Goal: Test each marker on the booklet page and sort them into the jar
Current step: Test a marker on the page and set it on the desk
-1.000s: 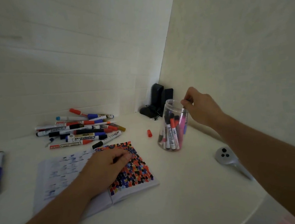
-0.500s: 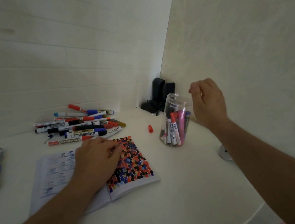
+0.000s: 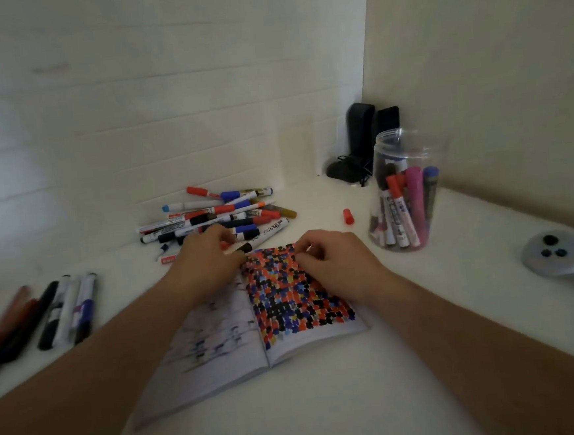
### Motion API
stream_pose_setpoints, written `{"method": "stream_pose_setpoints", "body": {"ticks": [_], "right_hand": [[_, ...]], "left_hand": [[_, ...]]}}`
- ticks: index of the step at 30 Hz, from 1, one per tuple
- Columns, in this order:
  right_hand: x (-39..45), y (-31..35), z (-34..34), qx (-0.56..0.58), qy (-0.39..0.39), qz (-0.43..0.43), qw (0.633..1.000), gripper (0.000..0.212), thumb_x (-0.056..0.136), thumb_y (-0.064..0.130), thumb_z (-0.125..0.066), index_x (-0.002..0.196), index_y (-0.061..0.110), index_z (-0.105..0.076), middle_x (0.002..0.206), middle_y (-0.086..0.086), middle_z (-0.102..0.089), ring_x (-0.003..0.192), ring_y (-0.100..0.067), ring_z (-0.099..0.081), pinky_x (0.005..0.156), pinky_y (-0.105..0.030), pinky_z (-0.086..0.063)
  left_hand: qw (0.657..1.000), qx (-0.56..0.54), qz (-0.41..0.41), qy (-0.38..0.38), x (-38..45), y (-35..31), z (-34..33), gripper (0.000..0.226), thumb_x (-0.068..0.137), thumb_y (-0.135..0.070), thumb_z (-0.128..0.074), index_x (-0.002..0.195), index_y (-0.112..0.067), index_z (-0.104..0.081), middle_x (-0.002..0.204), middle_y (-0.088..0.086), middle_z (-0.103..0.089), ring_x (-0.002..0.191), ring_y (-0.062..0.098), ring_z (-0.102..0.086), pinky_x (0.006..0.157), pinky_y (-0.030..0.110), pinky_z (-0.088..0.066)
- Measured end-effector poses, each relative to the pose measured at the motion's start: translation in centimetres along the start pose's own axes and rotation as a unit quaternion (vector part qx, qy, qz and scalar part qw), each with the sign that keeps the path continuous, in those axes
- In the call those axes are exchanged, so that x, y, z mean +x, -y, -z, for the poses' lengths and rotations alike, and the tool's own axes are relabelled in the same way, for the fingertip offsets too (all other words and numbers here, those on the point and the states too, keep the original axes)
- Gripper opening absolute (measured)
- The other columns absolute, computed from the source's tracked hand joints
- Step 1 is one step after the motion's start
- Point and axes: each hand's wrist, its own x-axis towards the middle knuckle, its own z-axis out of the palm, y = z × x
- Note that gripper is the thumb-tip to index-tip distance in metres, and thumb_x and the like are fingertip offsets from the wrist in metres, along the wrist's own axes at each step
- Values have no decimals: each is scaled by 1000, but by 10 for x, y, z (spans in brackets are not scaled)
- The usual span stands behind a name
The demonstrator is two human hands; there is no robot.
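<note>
An open booklet (image 3: 219, 329) lies on the white table, its right page (image 3: 295, 299) packed with coloured test marks. Behind it is a pile of markers (image 3: 217, 216). My left hand (image 3: 210, 261) reaches onto the pile's near edge, fingers curled round a red-capped marker (image 3: 225, 245); most of that marker is hidden under the hand. My right hand (image 3: 337, 265) rests on the top of the marked page with loosely curled fingers and holds nothing. The clear plastic jar (image 3: 407, 153) stands open at the right with several markers upright inside.
A loose red cap (image 3: 348, 216) lies between pile and jar. Several markers (image 3: 66, 310) lie in a row at the far left. Black speakers (image 3: 361, 132) stand in the wall corner. A grey controller (image 3: 553, 254) sits at the right edge.
My right hand left the jar's rim and came down onto the booklet page. My left hand slid off the booklet up to the marker pile.
</note>
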Motion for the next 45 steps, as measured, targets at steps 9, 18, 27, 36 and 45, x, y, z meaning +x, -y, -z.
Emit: {"method": "stream_pose_setpoints", "body": {"ticks": [9,18,27,36,45], "right_hand": [[-2,-4,7,13,31,35,999,14,98,37,-64,109,36,-72,98,15,-67,91,-2,-61,87,-33,-56],[-7,6,9,-208,-131,201,948,40,94,42,-63,132,31,-61,120,3,-55,110,-20,-47,85,-41,-47],[-16,39,-14,-284,-5,226,932,27,107,47,-45,124,28,-55,111,5,-63,95,-20,-62,74,-36,-50],[-26,50,-1,-333,95,191,919,35,104,60,-35,125,37,-50,100,7,-62,88,-21,-61,67,-35,-50],[-24,19,57,289,-50,-118,949,23,107,29,-48,94,14,-61,81,-6,-73,79,-27,-63,74,-37,-53]], "left_hand": [[983,180,-15,-10,13,-16,-21,32,101,-51,-49,111,-24,-61,101,1,-58,80,18,-59,77,39,-55],[986,23,-155,-55,-29,-16,-6,13,101,-39,-59,112,-32,-57,109,-14,-65,91,8,-62,81,34,-53],[924,-351,-121,92,-71,-5,-1,5,97,-10,-65,97,-5,-65,96,8,-80,96,23,-76,87,28,-58],[946,-253,-183,92,-73,3,1,19,88,-13,-79,83,-28,-69,83,-7,-78,80,9,-74,75,23,-57],[956,-117,-254,90,-75,4,-4,28,103,-15,-49,99,-33,-71,97,-20,-63,94,-2,-58,88,29,-49]]}}
